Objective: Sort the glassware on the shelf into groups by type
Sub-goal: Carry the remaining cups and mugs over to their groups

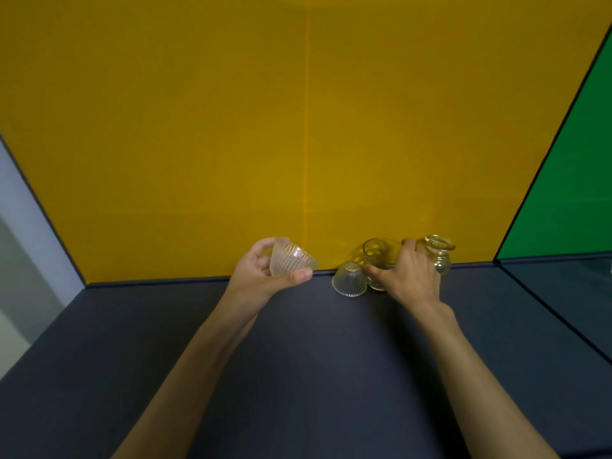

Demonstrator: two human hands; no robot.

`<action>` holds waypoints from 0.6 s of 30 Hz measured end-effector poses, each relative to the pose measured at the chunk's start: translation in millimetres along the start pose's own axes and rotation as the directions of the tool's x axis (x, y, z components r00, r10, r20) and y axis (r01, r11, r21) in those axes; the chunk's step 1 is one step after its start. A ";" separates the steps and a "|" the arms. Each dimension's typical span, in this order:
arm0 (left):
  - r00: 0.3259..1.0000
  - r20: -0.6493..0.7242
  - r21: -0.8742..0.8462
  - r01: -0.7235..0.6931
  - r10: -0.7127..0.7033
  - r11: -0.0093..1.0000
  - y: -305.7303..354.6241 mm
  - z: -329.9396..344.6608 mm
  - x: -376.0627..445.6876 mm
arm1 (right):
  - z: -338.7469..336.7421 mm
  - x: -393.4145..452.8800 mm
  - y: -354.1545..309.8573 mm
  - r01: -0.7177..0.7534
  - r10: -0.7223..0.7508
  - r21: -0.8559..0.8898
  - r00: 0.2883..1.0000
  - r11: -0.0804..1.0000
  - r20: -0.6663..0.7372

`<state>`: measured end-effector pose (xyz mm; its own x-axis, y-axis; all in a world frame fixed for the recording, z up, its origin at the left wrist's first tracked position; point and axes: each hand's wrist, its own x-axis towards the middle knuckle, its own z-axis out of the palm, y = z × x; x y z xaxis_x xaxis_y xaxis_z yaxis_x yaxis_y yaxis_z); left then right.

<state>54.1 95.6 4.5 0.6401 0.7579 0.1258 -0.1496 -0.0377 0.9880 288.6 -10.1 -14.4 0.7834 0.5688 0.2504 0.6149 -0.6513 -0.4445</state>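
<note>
A single wide-angle head camera is looking forward and down from above the near edge of the dark grey shelf (314, 359), facing its far edge where the flat yellow back panel (198, 127) is rising. It is sitting close, both forearms entering from the bottom, with straight lines bowing toward the corners.

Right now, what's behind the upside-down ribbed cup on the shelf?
Behind the upside-down ribbed cup is the yellow back wall; beside it, the right hand covers much of a clear glass.
</note>
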 end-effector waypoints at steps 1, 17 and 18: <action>1.000 0.000 0.007 -0.001 0.001 1.000 0.3 -0.8 -0.5 | 0.4 -0.2 -1.5 0.000 0.000 0.024 1.000 1.000 0.001; 1.000 -0.009 0.136 -0.020 0.021 0.991 -7.8 0.7 -3.8 | -8.2 -21.2 -27.1 0.051 -0.018 0.467 0.997 0.883 -0.076; 1.000 -0.018 0.130 -0.019 0.022 0.991 -8.6 2.5 -3.1 | -9.4 -24.6 -30.1 0.050 -0.016 0.494 0.997 0.868 -0.073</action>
<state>55.2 92.0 -4.2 0.6234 0.7682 0.1455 -0.0625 -0.1366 0.9887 251.7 -9.2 0.9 0.7782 0.5408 0.3193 0.5282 -0.2886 -0.7986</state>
